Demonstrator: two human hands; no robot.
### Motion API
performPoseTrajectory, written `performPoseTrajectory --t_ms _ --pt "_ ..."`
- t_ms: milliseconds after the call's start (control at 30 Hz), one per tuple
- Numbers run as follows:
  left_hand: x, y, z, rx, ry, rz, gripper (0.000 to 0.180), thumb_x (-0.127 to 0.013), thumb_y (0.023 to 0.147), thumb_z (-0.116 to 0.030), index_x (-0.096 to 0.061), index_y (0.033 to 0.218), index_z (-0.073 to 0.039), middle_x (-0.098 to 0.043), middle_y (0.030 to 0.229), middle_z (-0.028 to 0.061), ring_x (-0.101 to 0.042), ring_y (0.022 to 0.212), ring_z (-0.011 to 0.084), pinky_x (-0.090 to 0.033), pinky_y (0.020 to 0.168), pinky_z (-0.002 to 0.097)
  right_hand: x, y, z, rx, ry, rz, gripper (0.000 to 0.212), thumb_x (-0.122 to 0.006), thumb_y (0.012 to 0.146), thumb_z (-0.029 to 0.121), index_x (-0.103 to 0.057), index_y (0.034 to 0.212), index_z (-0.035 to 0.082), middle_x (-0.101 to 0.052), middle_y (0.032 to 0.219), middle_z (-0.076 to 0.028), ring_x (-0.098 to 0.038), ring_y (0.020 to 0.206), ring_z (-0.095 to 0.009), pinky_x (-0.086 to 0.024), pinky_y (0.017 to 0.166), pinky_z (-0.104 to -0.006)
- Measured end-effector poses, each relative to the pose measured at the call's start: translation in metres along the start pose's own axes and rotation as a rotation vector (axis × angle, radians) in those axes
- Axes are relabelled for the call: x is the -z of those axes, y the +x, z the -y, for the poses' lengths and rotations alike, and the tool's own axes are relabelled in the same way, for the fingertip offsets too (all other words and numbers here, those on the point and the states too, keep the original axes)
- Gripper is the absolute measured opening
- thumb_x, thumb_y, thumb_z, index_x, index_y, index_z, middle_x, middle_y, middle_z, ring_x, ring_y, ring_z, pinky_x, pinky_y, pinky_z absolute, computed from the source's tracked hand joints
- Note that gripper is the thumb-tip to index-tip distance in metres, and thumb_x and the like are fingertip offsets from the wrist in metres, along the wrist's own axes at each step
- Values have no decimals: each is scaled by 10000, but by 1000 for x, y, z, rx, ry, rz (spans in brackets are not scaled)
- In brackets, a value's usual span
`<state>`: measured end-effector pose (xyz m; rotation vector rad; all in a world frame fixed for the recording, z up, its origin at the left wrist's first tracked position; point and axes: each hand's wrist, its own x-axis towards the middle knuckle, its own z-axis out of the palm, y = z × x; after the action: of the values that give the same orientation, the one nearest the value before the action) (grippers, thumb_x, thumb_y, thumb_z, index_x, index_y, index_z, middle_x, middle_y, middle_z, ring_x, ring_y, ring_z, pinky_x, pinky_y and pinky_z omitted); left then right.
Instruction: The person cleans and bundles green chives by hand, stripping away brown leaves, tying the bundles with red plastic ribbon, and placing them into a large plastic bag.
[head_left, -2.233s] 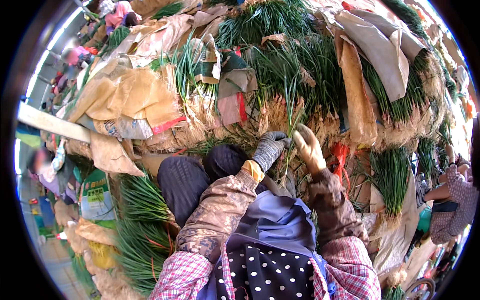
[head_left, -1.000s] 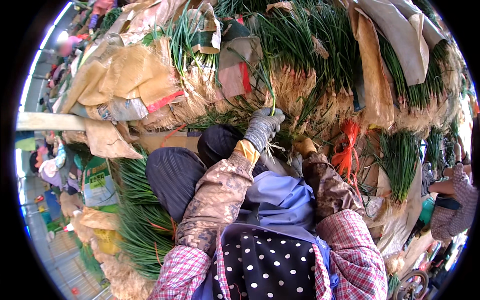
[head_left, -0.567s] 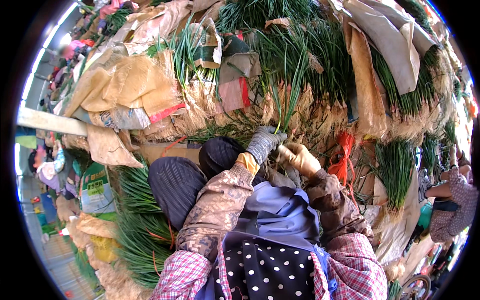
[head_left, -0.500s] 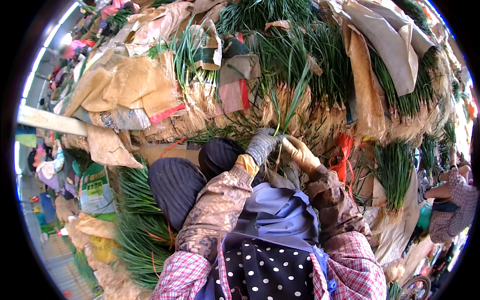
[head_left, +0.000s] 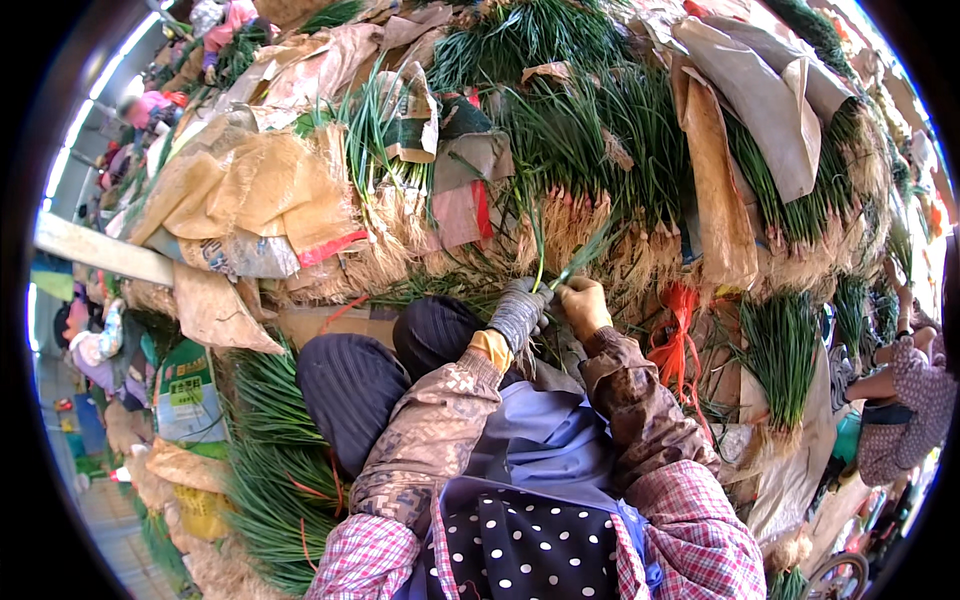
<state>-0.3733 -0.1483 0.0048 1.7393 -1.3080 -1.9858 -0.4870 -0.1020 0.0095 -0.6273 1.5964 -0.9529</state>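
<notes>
My left hand (head_left: 518, 314), in a grey glove with a yellow cuff, is closed round a thin spring onion stalk (head_left: 540, 245) that points away from me. Right beside it, my right hand (head_left: 585, 306) in a tan glove pinches green spring onion leaves (head_left: 582, 256), which spread up and to the right. The two hands nearly touch above my lap. The lower ends of the stalks are hidden by the gloves. Just beyond the hands, a thick row of spring onions (head_left: 560, 215) lies with pale, stringy roots toward me.
Tied spring onion bundles (head_left: 275, 460) lie to my left, and another bundle (head_left: 782, 355) is at my right. Red plastic string (head_left: 680, 335) hangs near my right arm. Tan sacking (head_left: 250, 190) covers part of the heap. A person (head_left: 900, 400) sits at the far right.
My right hand has closed into a tighter pinch and shifted slightly. The leaves at it now lean apart from the stalk in my left hand. Both hands sit a little lower in view.
</notes>
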Motion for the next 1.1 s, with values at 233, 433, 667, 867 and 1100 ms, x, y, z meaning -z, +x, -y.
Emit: performPoseTrajectory --t_ms 233,433,667,867,1100 --pt "-6 -5 -12 -4 -227 -1 75 -540 834 -151 -493 826 -92 -500 637 10 -424 418 79 -318 326 230 40 28 -81 299 -789 -115 445 -562 802 281 -473 1164 38 -571 1012 -232 -595 857 -315 -468 710 -396" --pt "1 -13 -17 -151 -253 57 96 -575 822 -172 -553 816 -78 -533 637 4 -461 422 71 -366 342 208 30 -25 -1 182 -11 491 683 -496 855 417 -201 1346 44 -533 1109 -121 -567 733 -119 -430 548 -223" --pt "10 -26 -38 -495 -776 262 174 -532 862 -255 -541 887 -83 -564 720 8 -517 481 73 -425 393 206 79 6 -51 377 -294 -36 218 -577 835 206 -614 938 17 -601 687 -40 -533 582 -129 -430 528 -277" --pt "12 -7 -23 -358 -1022 165 220 -514 870 -250 -543 1020 -92 -624 837 76 -558 507 113 -497 450 285 147 58 24 257 -589 -515 690 -662 745 345 -344 1248 -3 -529 1117 -178 -531 1001 -276 -439 828 -334" --pt "10 11 -9 -164 -895 10 198 -566 839 -260 -540 971 -116 -626 791 39 -522 482 131 -486 444 305 176 157 -22 6 266 -106 322 -625 798 297 -628 947 13 -609 731 -38 -534 651 -117 -436 556 -220"
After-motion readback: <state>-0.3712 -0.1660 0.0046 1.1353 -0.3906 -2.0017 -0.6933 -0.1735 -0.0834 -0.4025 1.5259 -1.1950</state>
